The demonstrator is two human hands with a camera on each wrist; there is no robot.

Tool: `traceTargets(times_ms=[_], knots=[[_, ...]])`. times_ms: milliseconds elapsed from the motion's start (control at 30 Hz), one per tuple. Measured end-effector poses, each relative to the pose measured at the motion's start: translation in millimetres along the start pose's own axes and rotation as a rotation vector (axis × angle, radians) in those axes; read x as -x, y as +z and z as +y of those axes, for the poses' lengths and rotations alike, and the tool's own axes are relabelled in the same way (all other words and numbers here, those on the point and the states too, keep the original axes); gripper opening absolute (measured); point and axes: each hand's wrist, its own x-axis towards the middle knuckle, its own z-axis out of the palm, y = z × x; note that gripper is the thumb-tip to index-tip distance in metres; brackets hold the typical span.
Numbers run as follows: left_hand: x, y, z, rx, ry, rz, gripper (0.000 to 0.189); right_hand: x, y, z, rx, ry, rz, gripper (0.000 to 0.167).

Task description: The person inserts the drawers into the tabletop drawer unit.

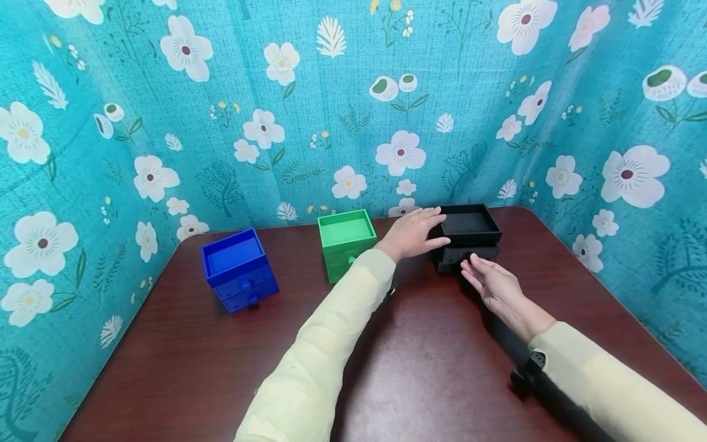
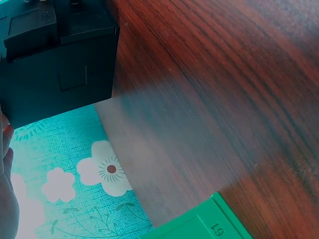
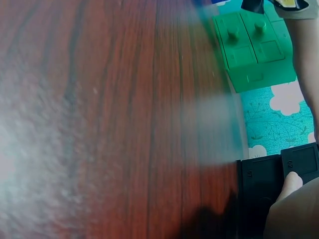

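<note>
A small black drawer box [image 1: 469,226] with an open tray top stands at the back right of the table. My left hand [image 1: 414,232] rests against its left side, fingers extended along the tray rim and thumb stretched out by the front corner. At the box's front, my right hand [image 1: 497,285] pinches a drawer knob between thumb and fingertips, largely hiding it. One drawer [image 2: 32,30] juts out a little past the drawer beside it in the left wrist view. The right wrist view shows my right thumb [image 3: 291,184] over the black drawer fronts.
A green drawer box [image 1: 347,236] stands left of the black one, partly behind my left forearm. Farther left is a blue drawer box [image 1: 240,270], turned at an angle. A flowered turquoise curtain [image 1: 309,123] encloses the dark wooden table [image 1: 431,356] at the back and sides.
</note>
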Motion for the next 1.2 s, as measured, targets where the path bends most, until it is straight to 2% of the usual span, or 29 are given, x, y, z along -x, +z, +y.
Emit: traceTargets(times_ms=[100, 333, 500, 700, 833, 1000, 1100, 1200], knots=[[-0.2, -0.6, 0.2, -0.005, 0.002, 0.005, 0.065, -2.8, 1.1, 0.1, 0.005, -0.026, 0.004, 0.004], [0.5, -1.5, 0.1, -0.009, -0.002, -0.001, 0.065, -9.2, 3.1, 1.0, 0.016, -0.043, 0.03, 0.012], [1.7, -0.5, -1.6, -0.002, -0.003, 0.001, 0.065, -14.5, 5.1, 3.7, 0.033, -0.073, 0.039, 0.011], [3.3, -0.3, -4.5, -0.008, -0.012, -0.001, 0.066, -17.3, 8.1, 4.8, 0.048, -0.065, 0.03, 0.008], [3.3, 0.0, -6.5, -0.034, -0.01, -0.017, 0.067, -16.3, 10.1, 3.5, 0.085, -0.048, 0.022, 0.018], [5.1, 2.7, -5.5, -0.062, -0.023, -0.089, 0.077, -10.8, 10.9, 1.9, 0.15, -0.016, 0.007, 0.036], [7.5, 0.4, 0.5, -0.054, -0.021, -0.108, 0.083, -5.2, 10.9, 0.3, 0.172, 0.016, -0.006, 0.043], [12.4, -8.6, 8.4, -0.055, 0.006, -0.107, 0.084, 1.7, 11.5, -1.4, 0.168, 0.07, -0.04, 0.048]])
